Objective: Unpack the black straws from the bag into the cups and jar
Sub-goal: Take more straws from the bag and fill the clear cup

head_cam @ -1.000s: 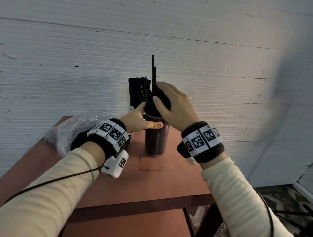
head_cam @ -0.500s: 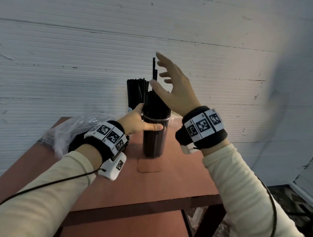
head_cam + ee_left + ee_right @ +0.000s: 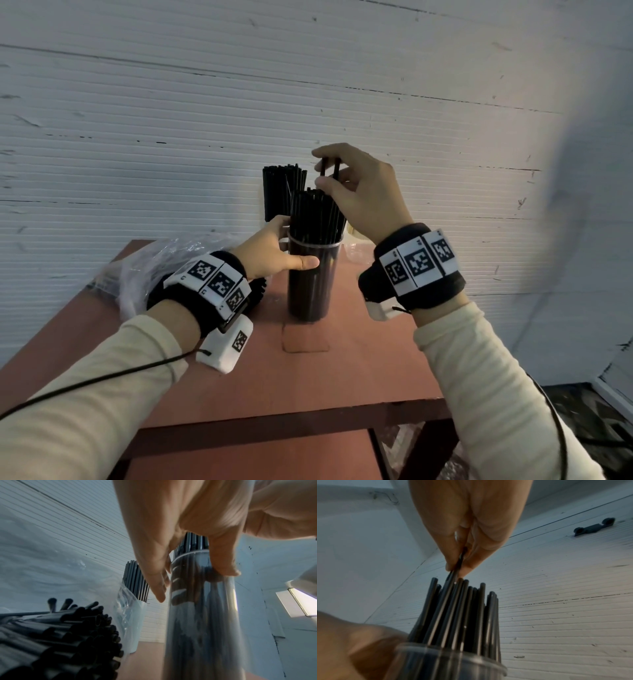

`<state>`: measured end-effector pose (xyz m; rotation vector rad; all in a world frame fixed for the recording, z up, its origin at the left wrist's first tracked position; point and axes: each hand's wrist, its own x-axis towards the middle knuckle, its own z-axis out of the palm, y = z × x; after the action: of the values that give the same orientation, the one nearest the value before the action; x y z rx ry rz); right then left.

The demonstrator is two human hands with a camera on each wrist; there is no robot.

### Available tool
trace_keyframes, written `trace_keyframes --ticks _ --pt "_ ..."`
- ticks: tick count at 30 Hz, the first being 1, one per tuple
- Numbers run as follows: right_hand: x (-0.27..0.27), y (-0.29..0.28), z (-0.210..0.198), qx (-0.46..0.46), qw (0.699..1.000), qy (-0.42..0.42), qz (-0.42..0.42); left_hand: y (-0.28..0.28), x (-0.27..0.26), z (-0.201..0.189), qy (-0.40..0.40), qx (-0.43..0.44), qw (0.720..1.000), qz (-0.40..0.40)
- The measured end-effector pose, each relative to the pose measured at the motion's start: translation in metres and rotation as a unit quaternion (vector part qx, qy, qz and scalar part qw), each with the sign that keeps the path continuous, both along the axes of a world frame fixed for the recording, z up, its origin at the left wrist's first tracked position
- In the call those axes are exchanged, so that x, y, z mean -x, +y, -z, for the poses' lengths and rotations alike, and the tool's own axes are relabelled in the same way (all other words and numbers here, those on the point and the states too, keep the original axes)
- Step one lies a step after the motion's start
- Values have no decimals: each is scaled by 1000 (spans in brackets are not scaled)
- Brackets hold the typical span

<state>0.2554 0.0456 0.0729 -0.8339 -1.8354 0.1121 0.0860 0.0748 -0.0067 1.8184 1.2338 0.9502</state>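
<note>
A clear jar (image 3: 313,284) packed with black straws (image 3: 317,216) stands upright on the red-brown table (image 3: 359,370). My left hand (image 3: 270,253) grips its upper wall, thumb across the front (image 3: 221,562). My right hand (image 3: 356,192) hovers over the jar and pinches two taller straws (image 3: 329,171) near their tops (image 3: 458,562), above the rest of the bundle (image 3: 458,615). Behind the jar stands a cup (image 3: 132,615) with another straw bundle (image 3: 282,192). The plastic bag (image 3: 150,267) lies at the left, with loose straws (image 3: 68,635) still in it.
A white ribbed wall (image 3: 137,137) runs right behind the table. The table's front edge (image 3: 291,428) is close to me, with floor visible past its right side. A second clear cup (image 3: 356,250) shows faintly behind my right wrist.
My right hand first covered the straw tops, then lifted open above them, and now pinches the two tall straws. The left hand has stayed on the jar.
</note>
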Motion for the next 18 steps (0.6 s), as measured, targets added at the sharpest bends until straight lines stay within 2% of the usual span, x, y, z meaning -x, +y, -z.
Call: trace_keyframes --ticks 3,10,18 --pt "3 -3 2 -14 1000 10 -10 1 -3 5 -19 -4 1000 -8" --pt "9 1 31 -48 997 -39 51 0 -2 7 -57 -1 998 1" --pt "3 4 37 -81 988 -55 116 -1 -3 8 -77 3 997 0"
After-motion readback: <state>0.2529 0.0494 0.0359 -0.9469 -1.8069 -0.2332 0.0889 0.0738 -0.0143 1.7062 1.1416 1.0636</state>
